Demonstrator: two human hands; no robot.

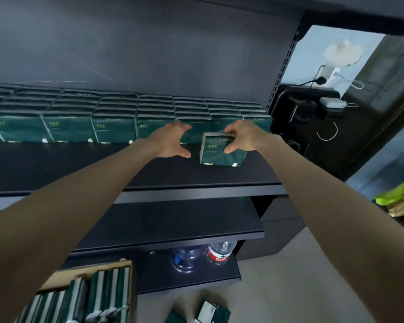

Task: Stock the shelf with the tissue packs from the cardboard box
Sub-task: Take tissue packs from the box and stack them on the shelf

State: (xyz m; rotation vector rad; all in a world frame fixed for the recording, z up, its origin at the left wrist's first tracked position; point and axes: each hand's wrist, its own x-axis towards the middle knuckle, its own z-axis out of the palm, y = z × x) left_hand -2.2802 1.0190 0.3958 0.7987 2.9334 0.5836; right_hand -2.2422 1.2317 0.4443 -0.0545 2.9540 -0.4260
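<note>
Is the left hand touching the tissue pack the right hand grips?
Apart. The head view shows dark shelf between the open left hand and the tissue pack held by the right hand.

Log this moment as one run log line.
right hand: holding tissue pack on shelf | left hand: open, empty

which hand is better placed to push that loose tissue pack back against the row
Right. The right hand already grips the loose tissue pack on the shelf, just in front of the stocked row. The left hand is open beside it, holding nothing.
</note>
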